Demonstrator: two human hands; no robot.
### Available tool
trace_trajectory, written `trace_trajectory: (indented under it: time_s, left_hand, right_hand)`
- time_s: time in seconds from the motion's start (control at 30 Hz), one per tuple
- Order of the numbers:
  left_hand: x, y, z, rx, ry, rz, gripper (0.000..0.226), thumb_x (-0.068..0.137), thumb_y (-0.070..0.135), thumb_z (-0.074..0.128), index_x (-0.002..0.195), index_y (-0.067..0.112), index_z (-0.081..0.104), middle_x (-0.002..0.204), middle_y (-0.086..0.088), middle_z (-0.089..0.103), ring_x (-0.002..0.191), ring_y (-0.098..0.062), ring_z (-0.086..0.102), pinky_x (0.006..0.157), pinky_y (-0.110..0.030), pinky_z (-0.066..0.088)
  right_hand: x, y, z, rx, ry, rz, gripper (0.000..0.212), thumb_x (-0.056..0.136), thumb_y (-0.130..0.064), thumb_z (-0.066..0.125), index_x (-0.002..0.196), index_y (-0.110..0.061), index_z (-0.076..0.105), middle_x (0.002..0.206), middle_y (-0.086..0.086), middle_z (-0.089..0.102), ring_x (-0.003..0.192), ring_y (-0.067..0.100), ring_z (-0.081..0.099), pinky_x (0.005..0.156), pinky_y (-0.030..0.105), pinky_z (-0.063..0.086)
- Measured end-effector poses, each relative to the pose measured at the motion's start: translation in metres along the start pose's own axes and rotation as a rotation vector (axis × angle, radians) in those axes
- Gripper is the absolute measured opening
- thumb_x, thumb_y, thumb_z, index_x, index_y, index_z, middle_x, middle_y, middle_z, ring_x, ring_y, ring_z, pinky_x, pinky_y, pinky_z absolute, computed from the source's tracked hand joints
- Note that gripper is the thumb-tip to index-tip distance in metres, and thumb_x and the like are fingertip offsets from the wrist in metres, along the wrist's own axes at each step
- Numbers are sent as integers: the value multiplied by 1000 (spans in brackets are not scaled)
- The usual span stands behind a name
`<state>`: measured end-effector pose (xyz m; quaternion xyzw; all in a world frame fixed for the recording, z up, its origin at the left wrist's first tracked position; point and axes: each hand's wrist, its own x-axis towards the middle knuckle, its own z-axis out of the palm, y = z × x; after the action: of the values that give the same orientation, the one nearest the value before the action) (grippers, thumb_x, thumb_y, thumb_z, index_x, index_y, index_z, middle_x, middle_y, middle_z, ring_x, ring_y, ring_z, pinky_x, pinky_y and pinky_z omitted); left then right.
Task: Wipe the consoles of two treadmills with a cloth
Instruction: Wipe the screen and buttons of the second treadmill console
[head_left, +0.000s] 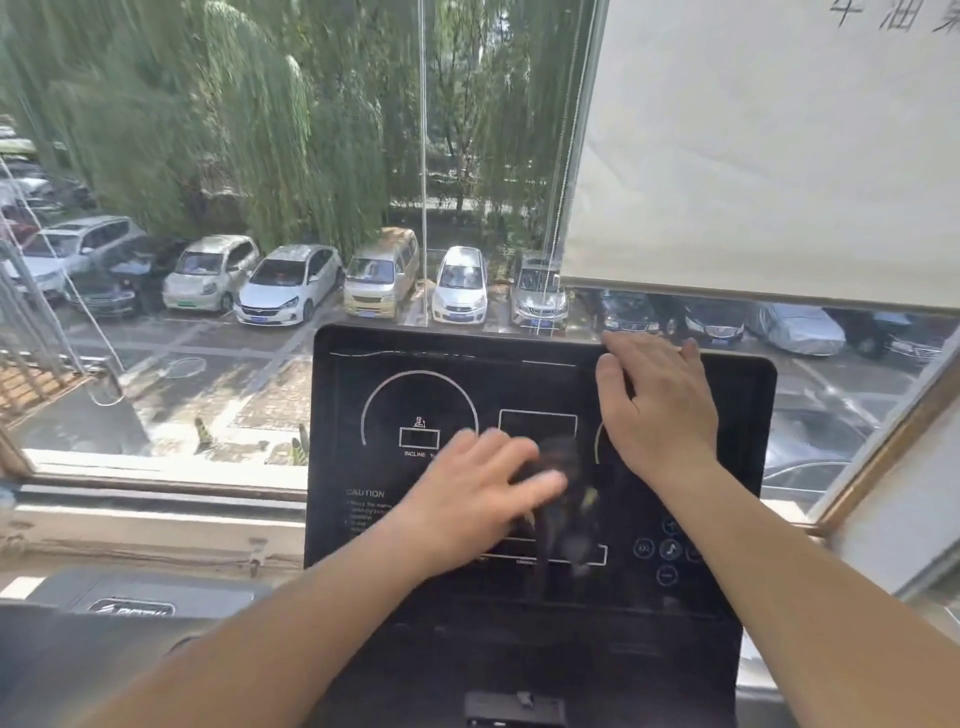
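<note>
Black console (358, 400), long axis left-right, face tilted upward.

One console (540, 384) is in view. There are two grips, the left grip (483, 493) and the right grip (657, 410). There is one cloth (563, 457), dark and blurred. One blind (769, 156) hangs at the window. Outside stand two striped cones (202, 434). The cars (288, 283) in the near row are at least ten. Some are partly hidden, so the exact number I cannot tell.
</note>
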<state>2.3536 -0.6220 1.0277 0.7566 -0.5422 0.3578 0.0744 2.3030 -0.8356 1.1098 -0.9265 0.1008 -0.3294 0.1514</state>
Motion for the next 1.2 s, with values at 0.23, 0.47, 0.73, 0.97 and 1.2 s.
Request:
trace_trajectory:
  time_s: [0.23, 0.47, 0.73, 0.97, 1.2]
  left_hand:
    - [35, 11, 4, -117, 352, -863, 63, 76, 21, 77, 136, 26, 60, 119, -11, 56, 98, -35, 54, 81, -47, 45]
    - [-19, 60, 25, -107, -205, 174, 53, 80, 16, 46, 127, 36, 62, 115, 1, 62, 93, -25, 58, 75, -40, 43]
    - [83, 7, -4, -98, 318, -917, 63, 78, 25, 78, 138, 25, 58, 119, -13, 55, 100, -36, 52, 84, -51, 45]
    - [67, 126, 65, -121, -186, 118, 64, 67, 25, 74, 128, 37, 60, 116, -1, 57, 94, -26, 53, 74, -39, 40]
    - [163, 63, 30, -68, 173, -479, 64, 72, 23, 72, 134, 30, 55, 116, -9, 59, 98, -36, 55, 78, -47, 45]
  right_hand:
    - [0, -3, 2, 9, 1, 23, 49, 110, -41, 32, 145, -26, 63, 150, -7, 62, 147, 12, 45, 134, 46, 5]
    - [0, 5, -14, 27, -95, -26, 57, 107, -45, 26, 152, -30, 57, 159, -10, 54, 153, 9, 38, 133, 39, 11]
    - [2, 75, -51, 26, -88, 172, 53, 109, -45, 31, 147, -25, 63, 151, -2, 59, 147, 21, 41, 122, 42, 30]
    - [6, 97, -63, 434, -125, 207, 37, 112, -33, 44, 132, -31, 74, 138, -15, 64, 139, 7, 49, 124, 37, 32]
    - [14, 112, -71, 703, -176, 295, 43, 103, -57, 43, 126, -41, 75, 131, -16, 70, 128, 9, 61, 119, 44, 43]
